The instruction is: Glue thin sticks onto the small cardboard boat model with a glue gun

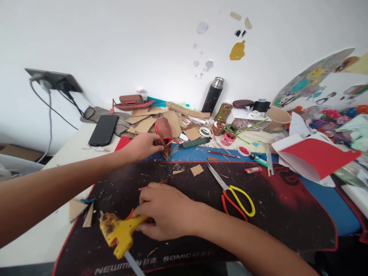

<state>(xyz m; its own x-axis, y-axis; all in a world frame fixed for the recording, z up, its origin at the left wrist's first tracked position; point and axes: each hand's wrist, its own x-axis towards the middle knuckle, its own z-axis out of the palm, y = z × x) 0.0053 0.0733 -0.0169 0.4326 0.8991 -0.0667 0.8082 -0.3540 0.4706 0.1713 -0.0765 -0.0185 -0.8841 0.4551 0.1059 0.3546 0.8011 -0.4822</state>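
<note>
My left hand (148,146) pinches the near end of a small model boat (164,130), brown-topped with red edges, beside a heap of cardboard scraps. Its tip points down toward the mat's far edge. Lower down, my right hand (166,211) has its fingers around the handle of a yellow hot glue gun (120,229). The gun lies over the dark mat with its scorched nozzle end to the left, and a pale glue stick (133,263) juts out toward me. A thin reddish strip shows just past my right knuckles; whether I touch it is hidden.
Scissors (228,189) with red and yellow handles lie right of my right hand. A green utility knife (195,142), cardboard scraps (146,122), paint pots (228,138), a phone (103,130), another model boat (132,102) and a black flask (213,96) stand or lie further back.
</note>
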